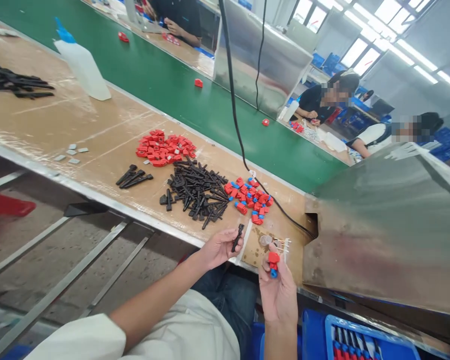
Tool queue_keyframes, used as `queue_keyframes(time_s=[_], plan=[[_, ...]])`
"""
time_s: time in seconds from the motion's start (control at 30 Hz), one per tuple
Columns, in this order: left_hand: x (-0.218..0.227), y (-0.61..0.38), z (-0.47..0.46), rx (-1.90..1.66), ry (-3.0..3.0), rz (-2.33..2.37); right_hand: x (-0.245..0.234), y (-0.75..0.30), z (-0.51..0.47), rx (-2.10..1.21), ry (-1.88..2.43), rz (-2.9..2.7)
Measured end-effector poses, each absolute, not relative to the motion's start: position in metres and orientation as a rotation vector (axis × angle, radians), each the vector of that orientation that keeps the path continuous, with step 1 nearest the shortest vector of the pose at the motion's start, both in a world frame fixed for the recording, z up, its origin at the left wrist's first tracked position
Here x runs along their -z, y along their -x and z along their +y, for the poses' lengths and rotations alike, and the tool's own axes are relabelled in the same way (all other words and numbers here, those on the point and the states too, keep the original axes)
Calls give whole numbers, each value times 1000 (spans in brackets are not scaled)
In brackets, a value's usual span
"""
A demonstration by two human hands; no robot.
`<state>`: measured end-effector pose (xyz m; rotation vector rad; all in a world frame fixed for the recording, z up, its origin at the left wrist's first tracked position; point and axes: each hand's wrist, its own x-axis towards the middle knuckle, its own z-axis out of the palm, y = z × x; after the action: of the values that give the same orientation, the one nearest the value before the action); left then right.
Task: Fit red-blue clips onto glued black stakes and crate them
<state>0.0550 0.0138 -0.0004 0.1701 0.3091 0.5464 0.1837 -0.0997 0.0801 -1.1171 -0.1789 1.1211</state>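
My left hand (224, 246), at the table's front edge, is closed on a black plastic rod (237, 238) with a wider head, held nearly upright. To its right, my right hand (278, 282) pinches a red plastic part with a blue end (273, 261), the blue end pointing down. The two held parts are apart. Just beyond my hands lie a pile of red-and-blue parts (249, 195) and a larger heap of black rods (200, 190). Behind my right hand are a small clear cup (265, 240) and several cotton swabs (284, 245).
Red parts (164, 148) are heaped farther left, near grey pads (72, 153) and a white bottle (83, 65). A green conveyor belt (165, 95) runs behind the table. A black cable (234, 100) hangs down in front. A metal panel (382, 225) stands right; a blue tray (393, 345) sits below. Co-workers sit across.
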Motion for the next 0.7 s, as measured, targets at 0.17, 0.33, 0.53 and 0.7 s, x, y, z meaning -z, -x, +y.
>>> queue_keyframes(time_s=[0.17,0.33,0.53,0.7], plan=[[0,-56,13,-555,-176,310,-84,-183,-106,-1001,1131,-204],[-3,-56,12,-566,-210,348,-98,-188,-105,-1032,964,-155],[-20,-54,-5,-503,-317,304,-95,-189,-102,-1073,995,-155],[-35,-57,-18,-450,-384,275,-94,-187,-102,-1052,1101,-213]])
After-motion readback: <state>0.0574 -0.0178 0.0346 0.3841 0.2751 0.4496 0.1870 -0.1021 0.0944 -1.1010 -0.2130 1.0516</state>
